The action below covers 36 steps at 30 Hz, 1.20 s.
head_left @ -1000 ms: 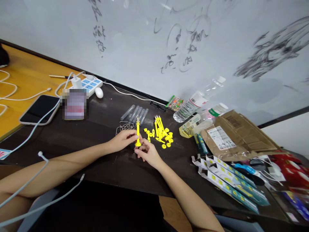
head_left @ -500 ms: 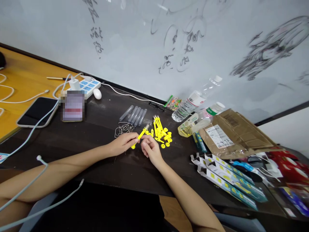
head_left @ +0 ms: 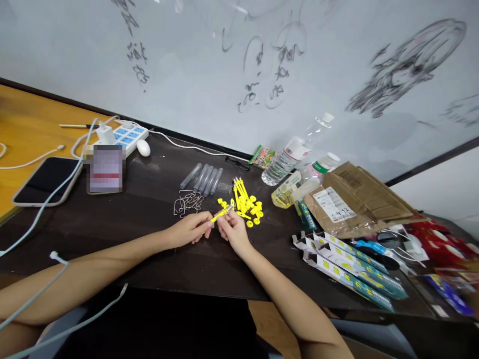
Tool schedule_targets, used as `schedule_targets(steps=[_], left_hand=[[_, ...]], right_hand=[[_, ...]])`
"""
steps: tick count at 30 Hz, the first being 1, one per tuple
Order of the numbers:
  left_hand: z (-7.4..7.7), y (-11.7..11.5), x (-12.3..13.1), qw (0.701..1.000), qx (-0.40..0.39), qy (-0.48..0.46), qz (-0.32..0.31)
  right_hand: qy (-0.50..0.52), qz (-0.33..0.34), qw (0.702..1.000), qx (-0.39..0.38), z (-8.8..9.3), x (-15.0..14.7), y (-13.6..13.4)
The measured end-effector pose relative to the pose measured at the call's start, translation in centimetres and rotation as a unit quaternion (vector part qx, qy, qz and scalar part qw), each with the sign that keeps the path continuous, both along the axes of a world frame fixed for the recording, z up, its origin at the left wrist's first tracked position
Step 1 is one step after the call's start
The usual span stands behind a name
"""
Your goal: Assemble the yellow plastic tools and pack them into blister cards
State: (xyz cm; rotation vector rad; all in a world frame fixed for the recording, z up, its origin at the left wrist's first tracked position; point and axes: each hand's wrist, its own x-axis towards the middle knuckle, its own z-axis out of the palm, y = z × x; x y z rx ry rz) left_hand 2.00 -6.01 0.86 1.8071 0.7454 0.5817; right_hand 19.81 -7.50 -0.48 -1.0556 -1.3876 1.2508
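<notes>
My left hand and my right hand meet over the dark table, both pinching a thin yellow plastic rod that lies tilted, its far end up to the right. Just beyond the hands lies a heap of yellow plastic parts, rods and small rings. Left of that heap sit several bent wire clips and, farther back, a row of clear plastic tubes.
Plastic bottles and a brown parcel lie to the right, with printed card packs nearer me. At left are a phone, a power strip with white cables, and a whiteboard wall behind.
The yellow rod stood upright a second ago; it is now tipped over to the right between both hands. The view has shifted slightly to the right.
</notes>
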Motion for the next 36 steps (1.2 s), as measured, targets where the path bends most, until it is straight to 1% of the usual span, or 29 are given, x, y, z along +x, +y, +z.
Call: schedule_targets(steps=[3, 6, 11, 13, 14, 17, 19, 20, 22, 24, 27, 32, 36], left_hand=[[-0.3, 0.1, 0.0, 1.0, 0.019, -0.013, -0.017], [-0.4, 0.3, -0.1, 0.999, 0.035, -0.006, -0.012], [-0.2, 0.3, -0.3, 1.0, 0.001, 0.003, -0.013], [0.0, 0.2, -0.4, 1.0, 0.0, 0.005, 0.003], [0.1, 0.2, -0.4, 1.0, 0.011, -0.003, 0.02], [0.1, 0.1, -0.4, 0.994, 0.061, -0.052, 0.074], [0.1, 0.2, -0.3, 0.99, 0.081, -0.073, 0.085], [0.0, 0.2, -0.2, 0.99, 0.078, -0.078, 0.084], [-0.1, 0.2, 0.1, 0.993, 0.044, -0.085, 0.075], [-0.2, 0.2, 0.4, 0.993, -0.022, -0.095, 0.066], [-0.3, 0.2, 0.7, 0.985, -0.114, -0.118, 0.062], [-0.2, 0.3, 0.8, 0.971, -0.161, -0.143, 0.1], [0.0, 0.4, 0.8, 0.962, -0.177, -0.159, 0.133]], right_hand=[[0.006, 0.001, 1.0, 0.0, 0.1, -0.1, 0.0], [0.02, -0.012, 1.0, 0.002, 0.0, -0.2, 0.0], [0.029, -0.016, 0.999, -0.003, -0.4, -0.1, 0.1], [0.01, -0.006, 1.0, -0.012, -0.5, -0.1, 0.1], [-0.002, 0.001, 1.0, -0.013, -0.5, -0.1, 0.0], [-0.037, 0.011, 0.999, 0.006, -0.6, -0.3, -0.2], [-0.063, 0.008, 0.998, 0.026, -0.8, -0.6, -0.4], [-0.074, 0.004, 0.997, 0.034, -0.9, -0.7, -0.4], [-0.09, 0.0, 0.995, 0.042, -1.2, -0.8, -0.5], [-0.094, 0.007, 0.995, 0.042, -1.5, -0.8, -0.5], [-0.088, 0.033, 0.995, 0.034, -1.4, -0.7, -0.4], [-0.098, 0.035, 0.994, 0.039, -0.9, -0.5, -0.3], [-0.124, 0.038, 0.99, 0.051, -1.1, -0.2, -0.2]])
